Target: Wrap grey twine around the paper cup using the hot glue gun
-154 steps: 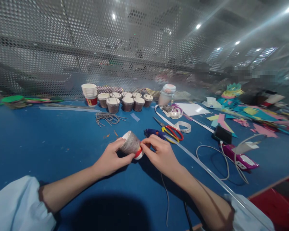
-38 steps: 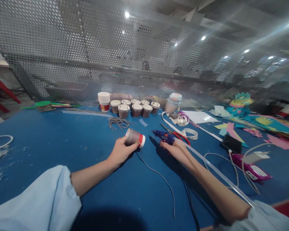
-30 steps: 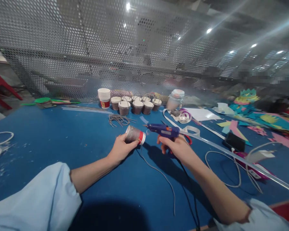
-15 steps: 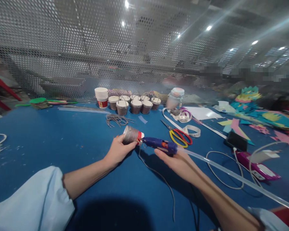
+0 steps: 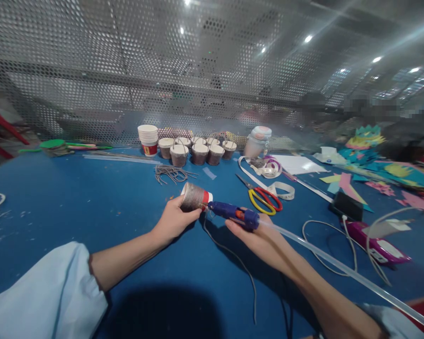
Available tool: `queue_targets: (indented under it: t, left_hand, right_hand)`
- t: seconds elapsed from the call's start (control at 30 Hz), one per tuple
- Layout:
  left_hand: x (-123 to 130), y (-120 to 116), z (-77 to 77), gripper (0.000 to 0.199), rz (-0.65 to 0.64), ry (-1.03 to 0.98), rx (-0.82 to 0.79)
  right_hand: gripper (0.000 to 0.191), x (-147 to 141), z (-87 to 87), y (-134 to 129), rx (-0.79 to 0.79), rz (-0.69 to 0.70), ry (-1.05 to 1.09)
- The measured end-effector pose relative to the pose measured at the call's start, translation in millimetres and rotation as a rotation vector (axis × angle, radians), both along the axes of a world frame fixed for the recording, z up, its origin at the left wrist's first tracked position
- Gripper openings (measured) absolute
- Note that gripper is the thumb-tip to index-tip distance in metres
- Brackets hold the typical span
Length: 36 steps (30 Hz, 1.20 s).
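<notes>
My left hand point(image 5: 175, 217) is closed around a paper cup point(image 5: 192, 197) lying on its side, its wall mostly wound with grey cord. A red and white band of the cup shows bare at its right end. In my right hand point(image 5: 256, 230) is a blue hot glue gun point(image 5: 233, 213), its nozzle at the cup beside the edge of the winding. A long clear glue stick point(image 5: 325, 252) sticks out of the gun's back toward the lower right. From the cup a loose grey cord point(image 5: 238, 259) trails down over the blue table point(image 5: 141, 197).
Behind the cup lie cut grey cords point(image 5: 173, 174), with several cord-wrapped cups point(image 5: 199, 154) and a paper cup stack point(image 5: 148, 140) farther back. Scissors point(image 5: 259, 195), a measuring tape point(image 5: 282, 189), a jar point(image 5: 257, 141) and a purple power strip point(image 5: 378, 245) stand or lie rightward.
Both hands hold nearly the same place. The nozzle still meets the cup near the winding's edge, and the cup has turned or tilted very slightly.
</notes>
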State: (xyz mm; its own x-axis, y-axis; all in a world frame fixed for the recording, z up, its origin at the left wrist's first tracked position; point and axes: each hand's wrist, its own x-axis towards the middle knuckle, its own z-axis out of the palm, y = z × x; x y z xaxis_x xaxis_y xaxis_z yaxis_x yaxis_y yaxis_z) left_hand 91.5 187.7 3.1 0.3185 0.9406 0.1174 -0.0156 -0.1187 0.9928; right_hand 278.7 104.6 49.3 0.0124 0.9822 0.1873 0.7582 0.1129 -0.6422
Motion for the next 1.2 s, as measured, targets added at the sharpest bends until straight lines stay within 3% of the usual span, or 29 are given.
queue_targets:
  t: [0.47,0.6,1.03,1.2]
  left_hand:
    - [-0.4,1.1,-2.6,0.030,0.006,0.045,0.024]
    - [-0.9,0.4,-0.5,0.029,0.010,0.065,0.037]
    - [0.1,0.3,1.2,0.024,0.021,0.072,0.025]
    - [0.1,0.4,1.1,0.022,0.028,0.069,0.052]
  right_hand:
    - [0.029,-0.9,4.5,-5.8,-0.056,0.065,-0.079]
    - [0.027,-0.5,2.8,-4.8,-0.007,0.027,-0.082]
    - [0.025,3.1,2.8,-5.7,0.073,0.206,-0.171]
    - [0.025,4.6,1.3,-5.6,0.099,0.160,-0.175]
